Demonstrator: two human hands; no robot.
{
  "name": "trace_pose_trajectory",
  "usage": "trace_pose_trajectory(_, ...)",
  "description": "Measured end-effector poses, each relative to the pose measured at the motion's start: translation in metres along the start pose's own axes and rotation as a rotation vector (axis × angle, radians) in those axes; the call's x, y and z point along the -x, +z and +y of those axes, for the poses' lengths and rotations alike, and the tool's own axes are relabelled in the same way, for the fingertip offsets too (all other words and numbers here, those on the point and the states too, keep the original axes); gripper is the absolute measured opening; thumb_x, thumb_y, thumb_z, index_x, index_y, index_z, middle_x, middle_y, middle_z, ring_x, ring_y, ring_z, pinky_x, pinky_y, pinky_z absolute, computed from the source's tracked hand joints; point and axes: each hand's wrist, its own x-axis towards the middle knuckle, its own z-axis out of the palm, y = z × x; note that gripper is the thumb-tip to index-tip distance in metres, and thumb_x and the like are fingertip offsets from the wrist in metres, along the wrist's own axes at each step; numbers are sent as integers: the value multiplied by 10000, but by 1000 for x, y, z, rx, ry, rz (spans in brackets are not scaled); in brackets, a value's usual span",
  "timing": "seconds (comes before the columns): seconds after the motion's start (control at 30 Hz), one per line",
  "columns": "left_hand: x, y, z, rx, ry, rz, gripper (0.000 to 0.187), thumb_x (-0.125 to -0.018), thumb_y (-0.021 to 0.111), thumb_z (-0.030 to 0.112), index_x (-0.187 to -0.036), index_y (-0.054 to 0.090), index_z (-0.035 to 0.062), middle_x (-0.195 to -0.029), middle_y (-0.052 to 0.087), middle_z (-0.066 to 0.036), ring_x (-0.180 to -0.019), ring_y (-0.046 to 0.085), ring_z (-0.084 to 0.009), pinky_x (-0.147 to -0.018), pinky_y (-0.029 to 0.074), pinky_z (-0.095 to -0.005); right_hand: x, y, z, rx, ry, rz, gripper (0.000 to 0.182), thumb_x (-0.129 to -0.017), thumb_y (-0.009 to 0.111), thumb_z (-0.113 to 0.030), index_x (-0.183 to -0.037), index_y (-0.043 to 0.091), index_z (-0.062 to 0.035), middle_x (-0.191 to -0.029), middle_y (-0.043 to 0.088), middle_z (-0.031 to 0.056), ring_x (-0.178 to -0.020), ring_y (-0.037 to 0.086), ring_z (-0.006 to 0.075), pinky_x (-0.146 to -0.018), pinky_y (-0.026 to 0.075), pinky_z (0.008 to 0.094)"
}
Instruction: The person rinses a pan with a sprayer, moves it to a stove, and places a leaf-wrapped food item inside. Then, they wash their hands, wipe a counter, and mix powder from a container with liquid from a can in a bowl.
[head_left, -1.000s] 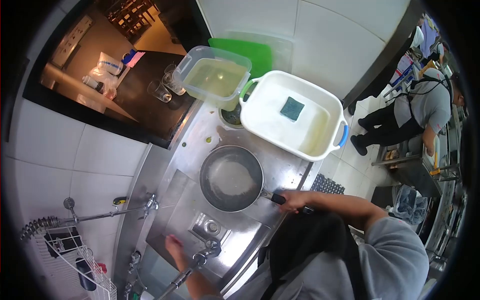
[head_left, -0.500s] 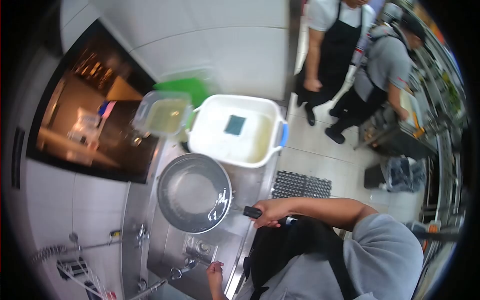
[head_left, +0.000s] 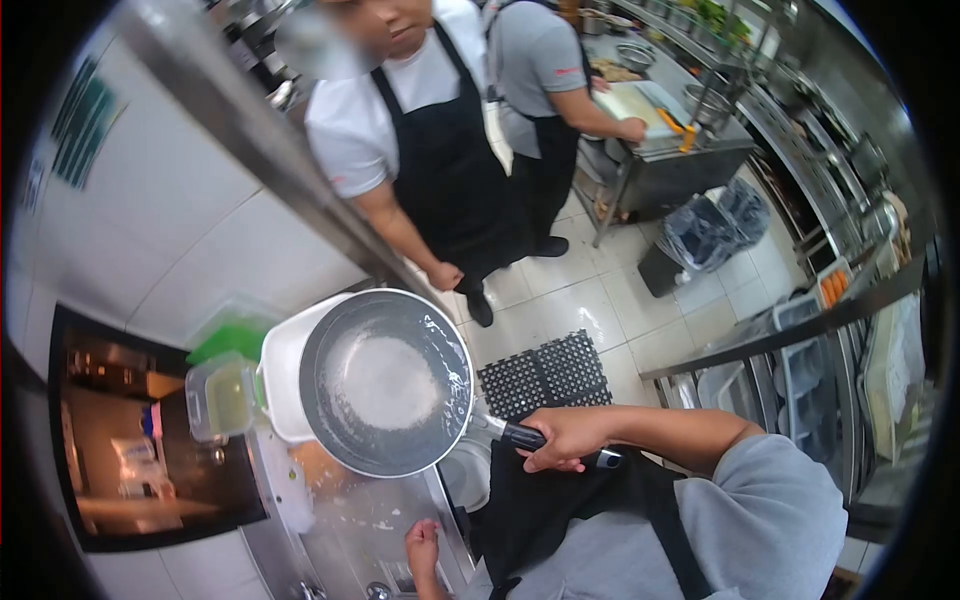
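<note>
My right hand [head_left: 562,440] is wrapped round the black handle of a wet grey frying pan [head_left: 385,385]. The pan is raised over the steel counter, its inside facing up, and overlaps much of a white tub [head_left: 284,372]. Over the counter's front edge, my left hand [head_left: 422,542] is closed, its fingers curled in; whether anything is inside them is too small to tell. Part of a pale round dish [head_left: 466,474] shows below the pan's handle.
A clear container [head_left: 222,397] and a green board [head_left: 235,335] stand left of the tub. Two people in black aprons stand beyond the counter, one at a worktable [head_left: 690,145]. A black mat [head_left: 545,375] and a lined bin [head_left: 690,240] are on the floor.
The pan has risen from the sink area and now covers much of the tub, with my right hand still on its handle. The view has turned towards the two people.
</note>
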Motion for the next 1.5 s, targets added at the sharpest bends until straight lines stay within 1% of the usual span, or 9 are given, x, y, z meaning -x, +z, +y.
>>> trace_pose_trajectory(0.07, -26, 16, 6, -119, 131, -112, 333, -1014, 560, 281, -811, 669, 41, -599, 460, 50, -551, 391, -63, -508, 330, -265, 32, -12, 10, -29, -58, 58, 258, -942, 644, -110, -775, 450, -77, -518, 448, -3, -413, 457, 87, -396, 402, 262)
trace_pose_trajectory(0.3, -59, 105, 134, -404, 187, -397, 352, -1016, 539, 288, -835, 674, 18, -593, 482, 6, -584, 425, -85, -553, 373, -282, 132, -43, 48, -197, -180, 345, 253, -937, 647, -110, -796, 437, -94, -535, 436, -17, -422, 448, 79, -401, 401, 259)
trace_pose_trajectory(0.37, -86, 131, 136, -456, 279, -450, 344, -1012, 542, 290, -853, 682, 19, -589, 487, -11, -573, 431, -91, -546, 377, -291, 156, -51, 54, -280, -239, 433, 254, -932, 652, -109, -800, 435, -98, -542, 434, -22, -422, 438, 72, -407, 405, 258)
trace_pose_trajectory(0.47, -119, 178, 155, -516, 397, -523, 324, -1000, 548, 291, -894, 700, 26, -581, 506, -48, -547, 457, -111, -530, 388, -320, 183, -66, 68, -362, -309, 548, 246, -929, 653, -106, -808, 438, -98, -545, 429, -28, -419, 424, 66, -410, 406, 259)
trace_pose_trajectory(0.53, -106, 216, 208, -540, 467, -582, 329, -1000, 545, 296, -888, 699, 28, -576, 522, -43, -547, 478, -121, -533, 391, -321, 194, -81, 81, -412, -357, 608, 242, -927, 654, -104, -816, 439, -98, -546, 424, -32, -419, 419, 64, -408, 404, 260)
trace_pose_trajectory(0.8, -149, 352, 310, -647, 667, -802, 293, -991, 568, 281, -923, 708, 33, -615, 593, -39, -582, 560, -120, -567, 457, -317, 244, -160, 92, -663, -565, 908, 218, -893, 673, -68, -850, 460, -83, -581, 443, -31, -431, 437, 54, -397, 408, 253)
trace_pose_trajectory(0.87, -166, 385, 336, -665, 641, -864, 293, -988, 569, 279, -937, 715, 30, -644, 625, -51, -609, 595, -131, -592, 479, -321, 260, -184, 89, -678, -621, 951, 217, -890, 678, -74, -860, 464, -85, -573, 441, -33, -430, 437, 54, -395, 407, 255)
trace_pose_trajectory(1.3, -277, 672, 532, -775, 744, -1090, 279, -975, 551, 224, -935, 701, -8, -729, 683, -106, -691, 657, -177, -684, 509, -318, 413, -350, 38, -852, -854, 1405, 249, -862, 696, -85, -874, 448, -103, -570, 414, -39, -412, 408, 58, -382, 373, 260)
trace_pose_trajectory(1.5, -256, 809, 618, -927, 804, -1194, 315, -972, 545, 283, -955, 703, 11, -752, 690, -93, -736, 661, -178, -708, 506, -324, 497, -419, 36, -854, -966, 1559, 231, -876, 692, -118, -859, 462, -109, -564, 405, -50, -408, 407, 55, -381, 353, 257)
